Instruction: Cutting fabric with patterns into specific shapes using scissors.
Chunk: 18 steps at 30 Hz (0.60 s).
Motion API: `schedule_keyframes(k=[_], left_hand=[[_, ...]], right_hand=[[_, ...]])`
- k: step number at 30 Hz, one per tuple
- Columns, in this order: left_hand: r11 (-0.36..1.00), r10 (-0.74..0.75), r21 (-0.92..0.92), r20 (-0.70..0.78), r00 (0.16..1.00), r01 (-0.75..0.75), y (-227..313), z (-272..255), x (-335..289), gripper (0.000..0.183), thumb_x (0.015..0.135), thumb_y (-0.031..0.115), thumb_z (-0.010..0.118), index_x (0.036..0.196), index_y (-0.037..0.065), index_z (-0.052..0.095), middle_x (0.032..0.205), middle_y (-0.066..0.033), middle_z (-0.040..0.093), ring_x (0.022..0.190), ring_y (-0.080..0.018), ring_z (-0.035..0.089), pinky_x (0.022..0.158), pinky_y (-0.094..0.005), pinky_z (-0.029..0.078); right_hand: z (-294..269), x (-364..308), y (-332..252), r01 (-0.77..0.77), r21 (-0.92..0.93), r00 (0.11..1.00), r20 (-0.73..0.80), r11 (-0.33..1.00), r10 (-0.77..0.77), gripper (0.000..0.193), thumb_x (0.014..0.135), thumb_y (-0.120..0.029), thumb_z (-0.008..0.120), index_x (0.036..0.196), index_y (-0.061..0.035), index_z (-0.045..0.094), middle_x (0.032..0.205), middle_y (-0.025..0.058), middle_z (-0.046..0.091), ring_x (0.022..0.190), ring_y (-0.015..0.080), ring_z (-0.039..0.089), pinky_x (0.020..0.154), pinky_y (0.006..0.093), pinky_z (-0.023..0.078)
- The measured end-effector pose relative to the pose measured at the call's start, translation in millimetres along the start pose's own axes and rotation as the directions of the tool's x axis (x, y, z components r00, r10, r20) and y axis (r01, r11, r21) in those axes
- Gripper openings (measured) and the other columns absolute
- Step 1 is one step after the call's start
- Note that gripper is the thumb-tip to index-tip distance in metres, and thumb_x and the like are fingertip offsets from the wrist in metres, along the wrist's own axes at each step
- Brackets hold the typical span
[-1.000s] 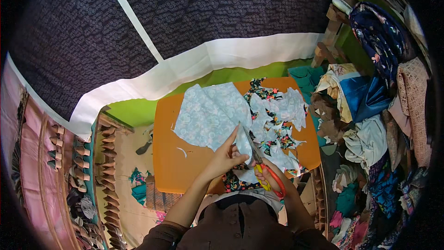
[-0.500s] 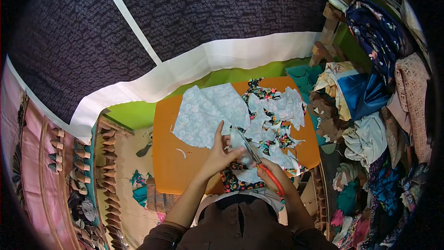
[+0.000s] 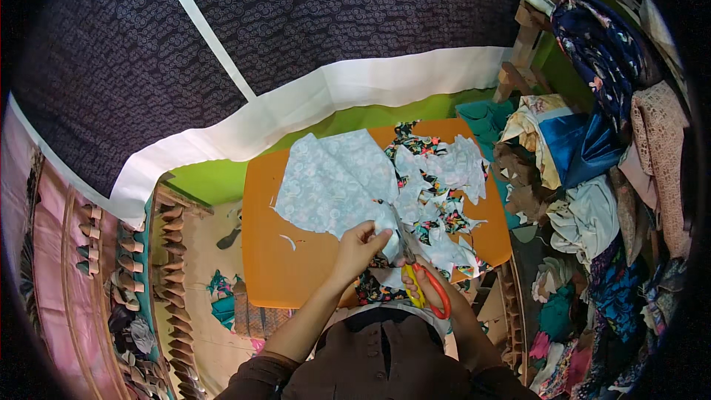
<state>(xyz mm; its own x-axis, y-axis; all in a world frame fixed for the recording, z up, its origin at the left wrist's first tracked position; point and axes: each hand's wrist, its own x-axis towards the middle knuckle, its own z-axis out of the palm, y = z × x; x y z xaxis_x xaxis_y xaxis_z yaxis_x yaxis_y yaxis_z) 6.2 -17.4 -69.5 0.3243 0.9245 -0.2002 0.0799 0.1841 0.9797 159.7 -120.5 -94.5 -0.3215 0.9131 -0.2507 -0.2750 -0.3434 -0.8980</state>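
Note:
My right hand (image 3: 427,275) is wrapped round the handles of a pair of scissors (image 3: 437,298), one handle red and the other showing yellow. Their blades reach up along the edge of a fabric piece. In my left hand (image 3: 361,250), thumb and fingers pinch that fabric beside the blades. The large floral cloth (image 3: 333,178), pale side up, spreads over the orange table (image 3: 278,270) just beyond my left hand. To its right lie jagged scraps (image 3: 444,170) of the same cloth, some showing a black floral side. Another dark floral piece (image 3: 374,290) lies close to my body.
A dark patterned curtain (image 3: 355,15) with a white border hangs behind the table. Heaped cloths (image 3: 585,222) crowd the right side. Rows of shoe lasts (image 3: 174,274) stand on racks at the left. A small fabric sliver (image 3: 289,241) rests on the tabletop.
My left fingers, spread before, have closed on the fabric edge. The scissors' handles have come apart, showing the yellow one.

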Motion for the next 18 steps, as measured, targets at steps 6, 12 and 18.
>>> schedule_keyframes(k=[6,12,18], left_hand=[[0.991,0.032,0.129,-0.039,0.999,-0.026,-13.4,-3.1,-0.1,0.030,0.076,0.019,0.061,0.056,0.003,0.046,0.050,0.0069,0.037,0.048,-0.0007,0.031,0.041,-0.0200,0.023],[0.991,0.011,0.134,-0.029,1.000,-0.007,-5.0,-1.0,-2.2,0.034,0.075,0.020,0.062,0.054,0.003,0.043,0.049,0.0060,0.035,0.047,-0.0015,0.031,0.040,-0.0206,0.023],[0.993,-0.024,0.111,-0.051,0.998,0.030,2.0,0.0,-3.0,0.036,0.075,0.021,0.063,0.053,0.003,0.040,0.049,0.0059,0.035,0.047,-0.0018,0.030,0.040,-0.0215,0.023]], right_hand=[[2.3,3.4,3.0,0.118,-0.299,0.992,-0.013,0.947,-0.127,0.044,0.088,-0.043,0.035,0.111,-0.0062,0.036,0.079,0.0011,0.037,0.067,0.0068,0.035,0.058,0.0202,0.033],[5.5,5.2,-0.1,0.173,-0.441,0.972,-0.066,0.881,-0.224,0.044,0.086,-0.045,0.037,0.108,-0.0069,0.039,0.081,0.0022,0.041,0.067,0.0066,0.038,0.057,0.0194,0.033],[2.2,6.9,3.8,0.043,-0.296,0.995,-0.075,0.954,-0.069,0.048,0.085,-0.050,0.036,0.106,-0.0068,0.039,0.072,-0.0004,0.037,0.061,0.0061,0.034,0.053,0.0188,0.031]])
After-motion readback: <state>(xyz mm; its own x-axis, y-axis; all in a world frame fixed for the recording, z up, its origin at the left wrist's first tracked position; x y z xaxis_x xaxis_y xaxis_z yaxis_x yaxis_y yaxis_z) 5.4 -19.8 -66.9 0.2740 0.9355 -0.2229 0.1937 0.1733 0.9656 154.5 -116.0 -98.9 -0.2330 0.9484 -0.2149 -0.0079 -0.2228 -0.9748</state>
